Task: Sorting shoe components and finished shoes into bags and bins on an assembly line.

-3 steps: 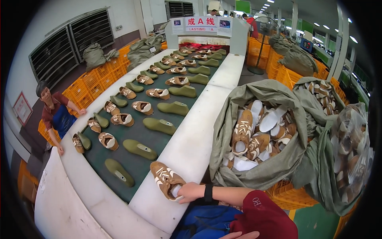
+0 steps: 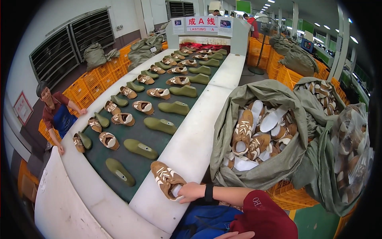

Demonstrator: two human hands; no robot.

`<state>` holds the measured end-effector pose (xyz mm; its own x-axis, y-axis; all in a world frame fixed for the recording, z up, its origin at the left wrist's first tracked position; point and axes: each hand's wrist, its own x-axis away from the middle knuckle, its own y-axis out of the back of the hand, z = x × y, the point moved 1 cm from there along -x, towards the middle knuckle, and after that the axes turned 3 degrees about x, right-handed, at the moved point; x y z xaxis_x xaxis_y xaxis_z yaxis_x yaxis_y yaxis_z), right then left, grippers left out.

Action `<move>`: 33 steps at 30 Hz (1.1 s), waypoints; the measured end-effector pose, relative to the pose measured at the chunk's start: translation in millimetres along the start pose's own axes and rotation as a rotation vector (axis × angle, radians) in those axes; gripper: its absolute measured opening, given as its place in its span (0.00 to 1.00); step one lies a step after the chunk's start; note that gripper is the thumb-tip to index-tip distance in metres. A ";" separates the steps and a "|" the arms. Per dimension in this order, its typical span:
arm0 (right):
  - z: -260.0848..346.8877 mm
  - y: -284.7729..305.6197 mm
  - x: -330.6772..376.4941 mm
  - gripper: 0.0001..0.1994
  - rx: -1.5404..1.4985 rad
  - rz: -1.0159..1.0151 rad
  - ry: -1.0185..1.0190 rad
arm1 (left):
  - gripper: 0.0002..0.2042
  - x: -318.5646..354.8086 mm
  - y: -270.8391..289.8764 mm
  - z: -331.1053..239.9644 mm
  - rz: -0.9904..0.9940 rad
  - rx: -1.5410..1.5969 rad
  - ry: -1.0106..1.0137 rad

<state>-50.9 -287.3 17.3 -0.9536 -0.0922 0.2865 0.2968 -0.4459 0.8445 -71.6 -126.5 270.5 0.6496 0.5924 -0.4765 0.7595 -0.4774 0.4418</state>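
Gripping brown-and-white lace-up shoe [image 2: 164, 175] at heel with right hand [image 2: 192, 192], on white conveyor ledge [image 2: 159, 211]; cannot tell grip of cropped left hand [image 2: 240, 235]

White wall [image 2: 127, 18] at left, dark lower band [image 2: 129, 38]. Dark barred window [image 2: 71, 44]; red-bordered notice [image 2: 23, 107]. Stacked orange crates [image 2: 93, 81] along wall. Standing fan [image 2: 266, 27] farther back. Pale column [image 2: 339, 40] at right. Ceiling lamps [image 2: 353, 39] lit. Green floor [image 2: 308, 221], lower right.

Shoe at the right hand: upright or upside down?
Upright. The shoe shows its laces and opening facing up; the right hand is at its heel.
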 end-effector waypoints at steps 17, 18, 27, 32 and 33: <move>1.3 2.3 7.1 0.20 -0.009 -0.007 -0.004 | 0.06 6.0 -4.2 5.2 -0.036 0.125 -0.058; -2.3 1.9 10.7 0.20 -0.017 -0.007 -0.016 | 0.06 4.1 -8.8 10.3 -0.028 0.132 -0.063; -0.6 -5.1 -5.3 0.20 -0.016 -0.051 0.068 | 0.07 4.4 -10.8 0.5 -0.037 0.068 0.035; 1.9 14.5 15.7 0.18 0.020 -0.181 0.035 | 0.07 17.4 -26.1 9.0 -0.280 -0.004 -0.201; 10.3 26.5 15.1 0.17 -0.002 -0.235 0.082 | 0.06 21.1 -29.7 10.9 -0.303 0.005 -0.264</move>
<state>-57.0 -291.4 48.7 -0.9973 -0.0582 0.0448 0.0668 -0.4657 0.8824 -80.0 -106.9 239.1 0.3817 0.5200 -0.7641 0.9179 -0.3101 0.2475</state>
